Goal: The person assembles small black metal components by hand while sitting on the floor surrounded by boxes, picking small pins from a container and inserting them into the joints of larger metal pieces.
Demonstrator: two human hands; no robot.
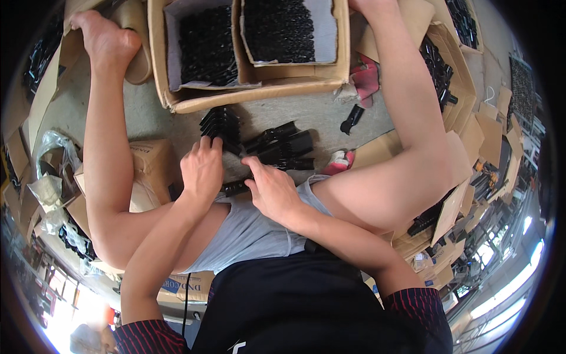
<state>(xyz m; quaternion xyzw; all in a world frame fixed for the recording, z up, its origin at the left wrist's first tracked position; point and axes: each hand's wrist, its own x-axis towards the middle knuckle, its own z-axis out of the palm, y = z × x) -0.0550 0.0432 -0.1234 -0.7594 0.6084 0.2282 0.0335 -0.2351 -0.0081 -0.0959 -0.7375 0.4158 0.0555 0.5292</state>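
Note:
On the floor between my legs, several glossy black shell-shaped parts point(220, 122) lie nested in a row; their exact kind I cannot make out. My left hand point(202, 169) has its fingers curled down over the near end of that row, partly hiding what it grips. Close to its right, my right hand point(273, 190) reaches in with index finger and thumb apart, the fingertip at the narrow end of a black part. More long black parts point(284, 146) with flared ends lie in a loose pile just beyond my right hand.
A cardboard box point(259, 92) with two lined compartments full of small black pieces stands ahead. One black part point(352, 118) lies apart, near a pink-and-grey glove point(365, 82). A brown carton point(151, 171) sits by my left leg; an open box of black parts point(466, 88) stands right.

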